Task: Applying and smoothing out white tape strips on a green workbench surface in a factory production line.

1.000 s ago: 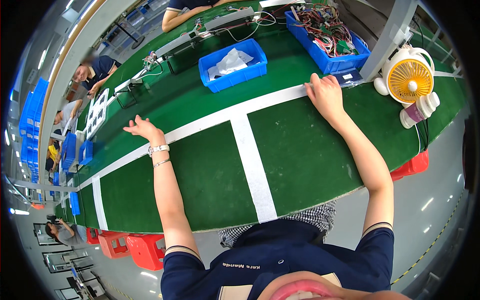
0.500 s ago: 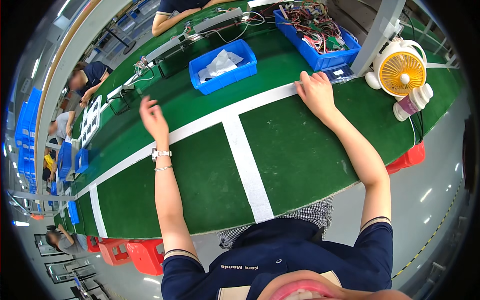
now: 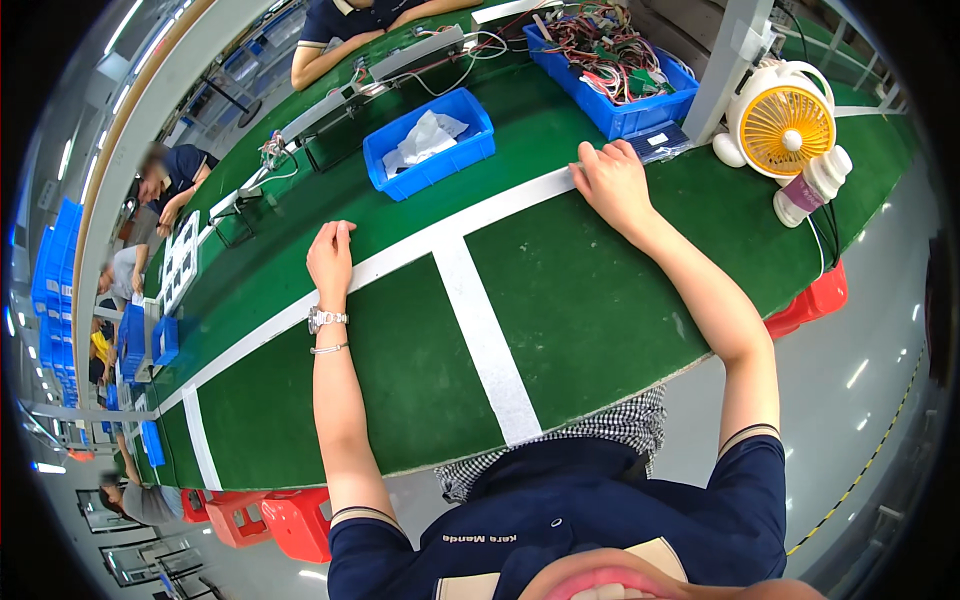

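Observation:
My left hand is by the white stripe on the green tabletop, its fingers curled in loosely with the thumb lifted beside them. Nothing shows in its grasp. A silver watch and a thin bracelet are on that wrist. At the stripe's far right end, my right hand rests with fingers bent and slightly apart, holding nothing I can see. Just beyond it lies a dark flat packet, below a blue bin heaped with wires and green circuit boards. A smaller blue bin with crumpled white material stands between and beyond my hands.
A white and yellow fan and a white bottle with a purple label stand at the right, near a grey post. Metal rails with wiring run along the far side. Co-workers sit beyond and at the left. Red stools stand below the table edge.
My left hand has come down and slightly right, and its spread fingers have curled in. My right hand stays at the stripe's end. The view has shifted a little; a co-worker opposite shows more.

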